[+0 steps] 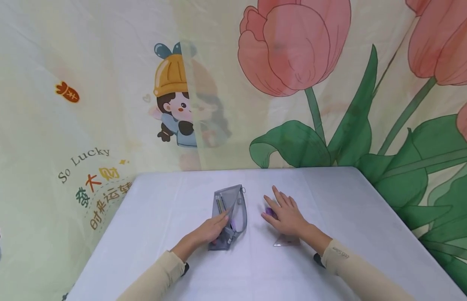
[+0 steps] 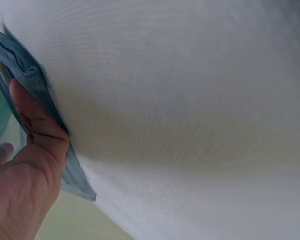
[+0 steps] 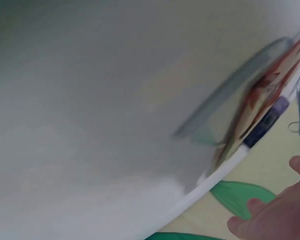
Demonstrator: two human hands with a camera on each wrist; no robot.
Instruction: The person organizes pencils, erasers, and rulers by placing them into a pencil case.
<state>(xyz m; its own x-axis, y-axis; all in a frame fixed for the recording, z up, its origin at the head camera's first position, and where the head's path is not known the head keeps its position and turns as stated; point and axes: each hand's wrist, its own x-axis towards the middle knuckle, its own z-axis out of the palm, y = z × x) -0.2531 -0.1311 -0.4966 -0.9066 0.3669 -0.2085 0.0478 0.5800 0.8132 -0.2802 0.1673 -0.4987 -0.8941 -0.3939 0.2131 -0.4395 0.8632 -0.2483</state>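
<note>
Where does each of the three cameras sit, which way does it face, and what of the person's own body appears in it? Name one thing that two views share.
Head: worn high, looking forward and down at the white table; both forearms show, left hand gripping the grey mesh pencil case, right hand spread over a small purple object.
Left wrist: close along the tabletop; thumb and palm on the case's zipper edge.
Right wrist: low, blurred, across the table; fingertips only.
Shared: head and left wrist views both show the pencil case.

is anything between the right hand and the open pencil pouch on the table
Nothing visible does. The right hand rests over a small purple thing, and only bare tablecloth lies between it and the grey mesh pouch, whose open edge the left hand holds.
</note>
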